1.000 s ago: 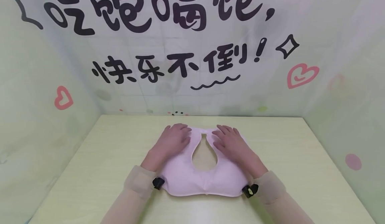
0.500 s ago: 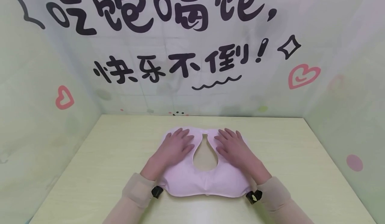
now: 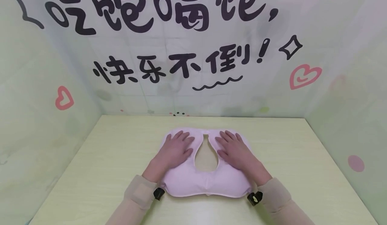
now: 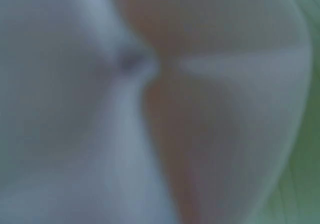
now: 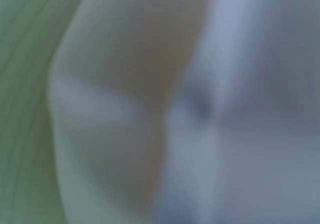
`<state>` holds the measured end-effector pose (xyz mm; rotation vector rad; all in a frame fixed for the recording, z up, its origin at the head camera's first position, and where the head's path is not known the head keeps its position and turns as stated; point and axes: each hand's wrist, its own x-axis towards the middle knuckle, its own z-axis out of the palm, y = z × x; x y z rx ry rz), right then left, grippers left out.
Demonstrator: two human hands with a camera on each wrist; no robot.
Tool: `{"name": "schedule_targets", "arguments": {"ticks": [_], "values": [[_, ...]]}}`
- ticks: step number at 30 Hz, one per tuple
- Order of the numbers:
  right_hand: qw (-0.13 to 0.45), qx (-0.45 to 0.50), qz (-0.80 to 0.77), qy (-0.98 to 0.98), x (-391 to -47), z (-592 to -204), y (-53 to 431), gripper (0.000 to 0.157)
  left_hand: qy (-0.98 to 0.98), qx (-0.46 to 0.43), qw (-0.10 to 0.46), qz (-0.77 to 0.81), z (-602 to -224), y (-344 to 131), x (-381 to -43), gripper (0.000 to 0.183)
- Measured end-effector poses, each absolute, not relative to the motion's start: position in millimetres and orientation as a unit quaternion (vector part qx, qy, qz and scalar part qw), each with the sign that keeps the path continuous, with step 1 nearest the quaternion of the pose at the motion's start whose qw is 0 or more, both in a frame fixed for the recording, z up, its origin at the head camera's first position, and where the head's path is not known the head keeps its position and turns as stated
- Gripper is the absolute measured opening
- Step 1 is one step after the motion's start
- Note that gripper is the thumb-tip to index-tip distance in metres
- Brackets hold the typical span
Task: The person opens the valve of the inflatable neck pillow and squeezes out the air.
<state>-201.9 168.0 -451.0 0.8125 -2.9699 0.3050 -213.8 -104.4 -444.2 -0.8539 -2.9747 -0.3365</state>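
A pale pink U-shaped neck pillow [image 3: 206, 183] lies flat on the table, its two arms meeting at the far end around a teardrop opening. My left hand [image 3: 175, 149] rests on the pillow's left arm, fingers spread and pointing away from me. On the right arm of the pillow lies my right hand [image 3: 237, 151], its fingers also extended. Neither hand curls around anything. Both wrist views are filled by blurred close-ups of the pillow [image 4: 60, 108], with the same soft folds in the right wrist view's pillow [image 5: 270, 159]; no fingers can be made out there.
The pale wooden table [image 3: 99, 171] extends around the pillow on all sides. A printed cloth backdrop [image 3: 145, 100] with large dark characters rises behind it, and similar cloth walls flank the table at left and right.
Both hands have slid a little toward me from the pillow's far edge, and the fingers now lie flatter on it. The pillow has stayed about where it was.
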Motion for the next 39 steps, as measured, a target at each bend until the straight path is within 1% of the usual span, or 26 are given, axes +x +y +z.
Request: {"name": "schedule_targets", "arguments": {"ticks": [10,18,33,36,39], "values": [[0.002,0.259,0.107,-0.960,-203.9,-449.7,166.8,0.048,-0.955,-0.274,0.018,-0.109,-446.3,-105.6,-214.8,0.045],[-0.005,0.258,0.102,-0.961,-204.2,-450.4,166.7,0.047,-0.955,-0.275,0.012,-0.114,-445.5,-106.3,-214.6,0.045],[-0.020,0.247,0.090,-0.965,-204.4,-450.4,166.2,0.051,-0.956,-0.273,-0.001,-0.107,-444.1,-105.2,-214.7,0.043],[-0.011,0.251,0.097,-0.963,-204.2,-451.0,166.0,0.050,-0.957,-0.274,-0.003,-0.101,-443.9,-105.5,-214.7,0.044],[0.024,0.258,0.104,-0.960,-203.3,-451.3,166.3,0.048,-0.957,-0.275,-0.003,-0.094,-441.8,-106.0,-213.5,0.044]]}}
